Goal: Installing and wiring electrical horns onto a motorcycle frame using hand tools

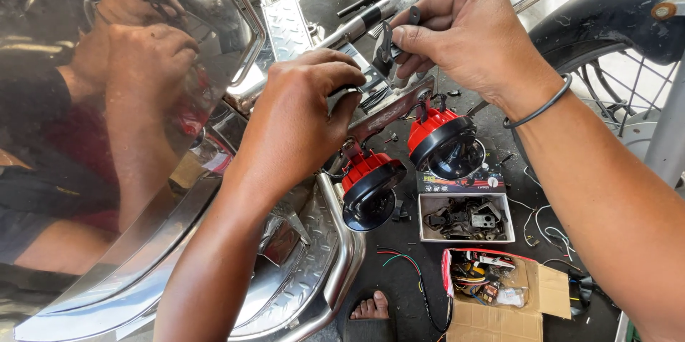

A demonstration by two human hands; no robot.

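Left hand (pixel 303 110) curled, fingers closed on small dark part at end of metal bracket (pixel 389 115). Right hand (pixel 464 35) above and right of it, thumb and fingers pinching small dark tool (pixel 387 44) against upper bracket area. Two red-and-black horns hang from bracket: left horn (pixel 369 189) just below left hand, right horn (pixel 442 144) below right hand (black band on that wrist). On floor beneath: white tray (pixel 465 218) of parts, open cardboard box (pixel 499 292), loose wires (pixel 407 263). Chrome fender (pixel 107 135) at left mirrors both hands.
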